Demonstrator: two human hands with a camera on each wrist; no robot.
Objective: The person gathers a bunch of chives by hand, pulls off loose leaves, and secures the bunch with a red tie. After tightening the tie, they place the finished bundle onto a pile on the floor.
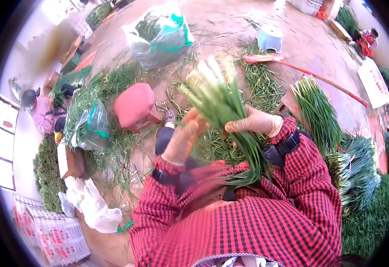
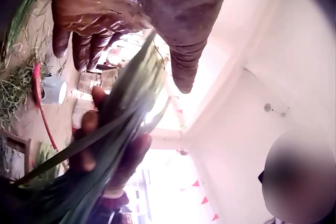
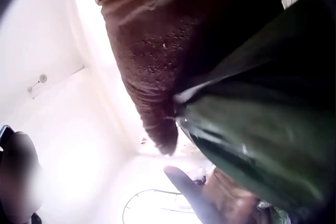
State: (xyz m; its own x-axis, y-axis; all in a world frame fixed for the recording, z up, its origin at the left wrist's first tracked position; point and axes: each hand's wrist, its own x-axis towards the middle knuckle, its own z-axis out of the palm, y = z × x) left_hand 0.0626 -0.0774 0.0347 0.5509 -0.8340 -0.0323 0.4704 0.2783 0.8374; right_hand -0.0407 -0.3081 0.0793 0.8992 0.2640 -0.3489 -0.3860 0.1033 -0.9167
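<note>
A bunch of garlic chives (image 1: 223,100), pale stems up and green leaves hanging toward the lap, is held before the chest. My gloved right hand (image 1: 254,122) grips it around the middle, thumb across the front. Beside the stems is my gloved left hand (image 1: 183,138), blurred in the head view. In the left wrist view the left hand (image 2: 131,3) has its thumb spread from its extended fingers, with the chives (image 2: 126,98) below the palm. Dark leaves (image 3: 262,140) fill much of the right wrist view and hide most of the right fingers.
Trimmed chives (image 1: 314,113) lie to the right, above stacked bundles (image 1: 354,169). A red stool (image 1: 136,104), a plastic bag of greens (image 1: 156,38), a blue stool (image 1: 270,39) and a red-headed broom (image 1: 321,80) stand or lie ahead. Leaf scraps (image 1: 261,80) litter the floor.
</note>
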